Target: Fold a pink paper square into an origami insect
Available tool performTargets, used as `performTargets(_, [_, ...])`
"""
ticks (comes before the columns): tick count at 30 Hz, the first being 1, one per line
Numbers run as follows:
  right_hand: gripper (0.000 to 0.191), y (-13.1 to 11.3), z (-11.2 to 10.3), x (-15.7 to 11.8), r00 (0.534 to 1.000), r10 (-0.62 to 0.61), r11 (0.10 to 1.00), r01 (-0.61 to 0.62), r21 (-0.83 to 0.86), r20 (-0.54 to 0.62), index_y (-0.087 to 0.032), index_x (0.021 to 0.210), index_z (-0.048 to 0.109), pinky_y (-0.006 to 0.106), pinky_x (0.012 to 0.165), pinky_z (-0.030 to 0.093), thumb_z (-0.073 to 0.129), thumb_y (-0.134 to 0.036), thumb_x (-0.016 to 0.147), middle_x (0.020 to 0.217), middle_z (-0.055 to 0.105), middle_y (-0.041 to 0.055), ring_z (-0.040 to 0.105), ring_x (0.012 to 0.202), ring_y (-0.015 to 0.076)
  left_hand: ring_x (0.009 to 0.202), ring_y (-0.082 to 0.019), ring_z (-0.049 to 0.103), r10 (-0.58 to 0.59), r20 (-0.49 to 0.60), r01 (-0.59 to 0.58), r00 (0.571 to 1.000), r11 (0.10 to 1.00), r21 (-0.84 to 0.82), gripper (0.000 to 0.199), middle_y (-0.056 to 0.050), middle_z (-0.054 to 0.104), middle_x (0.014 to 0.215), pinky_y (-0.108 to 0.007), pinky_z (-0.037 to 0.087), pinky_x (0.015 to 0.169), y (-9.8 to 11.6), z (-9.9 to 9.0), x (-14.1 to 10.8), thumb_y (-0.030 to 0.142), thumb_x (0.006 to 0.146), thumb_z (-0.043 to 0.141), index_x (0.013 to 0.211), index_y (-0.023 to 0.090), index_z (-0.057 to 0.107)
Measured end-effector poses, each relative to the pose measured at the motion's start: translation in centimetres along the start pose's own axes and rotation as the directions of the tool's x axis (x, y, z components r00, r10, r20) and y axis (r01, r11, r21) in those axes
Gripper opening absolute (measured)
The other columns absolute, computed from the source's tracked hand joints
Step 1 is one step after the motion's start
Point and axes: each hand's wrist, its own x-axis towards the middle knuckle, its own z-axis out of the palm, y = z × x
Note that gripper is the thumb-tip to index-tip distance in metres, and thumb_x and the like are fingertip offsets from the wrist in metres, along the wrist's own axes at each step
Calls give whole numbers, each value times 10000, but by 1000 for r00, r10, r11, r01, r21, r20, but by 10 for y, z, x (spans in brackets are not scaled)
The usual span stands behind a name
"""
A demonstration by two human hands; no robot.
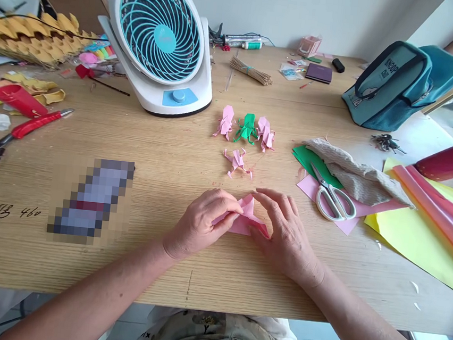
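A partly folded piece of pink paper [245, 224] lies on the wooden table in front of me, with a raised peak at its top. My left hand [206, 216] pinches a fold of it between thumb and index finger. Around the paper's right side curves my right hand [284, 232], thumb and fingers gripping its edge. Just beyond sits a small pink paper figure with thin legs [237, 163]. Behind it, a green paper figure [247, 128] stands between a pink one on the left [226, 122] and another pink one on the right [266, 133].
White-handled scissors [334, 196] rest on pink and green sheets beside a grey cloth [358, 169]. Yellow paper [415, 244] lies at the right. A fan [162, 41] and a teal bag [398, 85] stand at the back. Red-handled pliers [34, 126] and a blurred-out object [93, 197] are left.
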Motion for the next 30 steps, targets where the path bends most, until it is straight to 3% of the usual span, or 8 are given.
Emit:
performTargets(3, [414, -5, 0, 3, 998, -53, 997, 54, 50, -16, -236, 1322, 472, 474, 943, 478, 597, -217, 927, 1269, 567, 126, 540, 1129, 281, 882, -130, 651, 44, 5, -44, 999, 999, -7, 185, -8, 695, 921, -284, 543, 837, 7, 1, 4, 55, 907, 575, 999, 213, 601])
performTargets(8, [256, -4, 2, 0, 998, 24, 984, -13, 176, -62, -242, 1175, 571, 373, 766, 535, 575, -180, 927, 1040, 548, 87, 571, 931, 217, 1064, -152, 639, 45, 2, -45, 999, 995, -94, 332, -48, 676, 1099, -310, 548, 937, 14, 4, 4, 27, 899, 570, 1171, 218, 554])
performTargets(12, [296, -1, 2, -1, 997, 51, 976, -36, 213, -64, -257, 1141, 582, 378, 795, 542, 535, -98, 896, 1068, 545, 79, 582, 967, 215, 1191, -216, 575, -46, -2, 46, 999, 998, -47, 482, -103, 594, 1247, -414, 520, 1021, 13, 9, -1, 38, 873, 581, 1305, 220, 469])
performTargets(15, [318, 1, 1, -2, 993, 89, 976, -72, 204, -74, -248, 1100, 582, 387, 816, 547, 519, -59, 853, 1089, 555, 79, 592, 993, 219, 1203, -234, 566, -118, 96, 122, 988, 992, -34, 538, -112, 576, 1270, -432, 521, 1017, 10, 13, -4, 26, 853, 573, 1335, 216, 429])
performTargets(18, [235, 3, 0, -4, 985, 156, 972, -139, 191, -80, -241, 1015, 577, 393, 811, 558, 567, -92, 833, 1142, 557, 86, 603, 1023, 233, 1208, -238, 562, -99, 212, 106, 972, 994, -24, 540, -103, 585, 1288, -436, 503, 1040, 8, 16, -7, 28, 840, 586, 1321, 218, 432])
performTargets(22, [135, 6, -1, -5, 970, 226, 959, -205, 193, -89, -233, 916, 541, 416, 808, 568, 650, -202, 842, 1192, 557, 105, 616, 1035, 249, 1195, -261, 556, -103, 255, 97, 961, 995, 34, 566, -126, 577, 1309, -460, 495, 1032, 9, 17, -8, 106, 840, 638, 1348, 190, 405])
performTargets(26, [101, 11, 1, -5, 948, 281, 939, -239, 248, -150, -233, 984, 533, 406, 823, 566, 582, -216, 898, 1167, 602, 111, 624, 1063, 244, 1185, -284, 555, -124, 311, 89, 942, 988, 123, 423, -131, 563, 1317, -476, 497, 1008, 11, 18, -9, 168, 840, 663, 1235, 191, 515])
performTargets(30, [264, 19, 1, -3, 899, 431, 853, -377, 361, -79, -223, 1149, 532, 345, 709, 586, 585, -262, 893, 1075, 667, 84, 680, 806, 185, 1161, -260, 564, -122, 305, 70, 944, 982, 175, 378, -115, 564, 1310, -454, 507, 989, 11, 20, -10, 74, 844, 577, 1202, 192, 550])
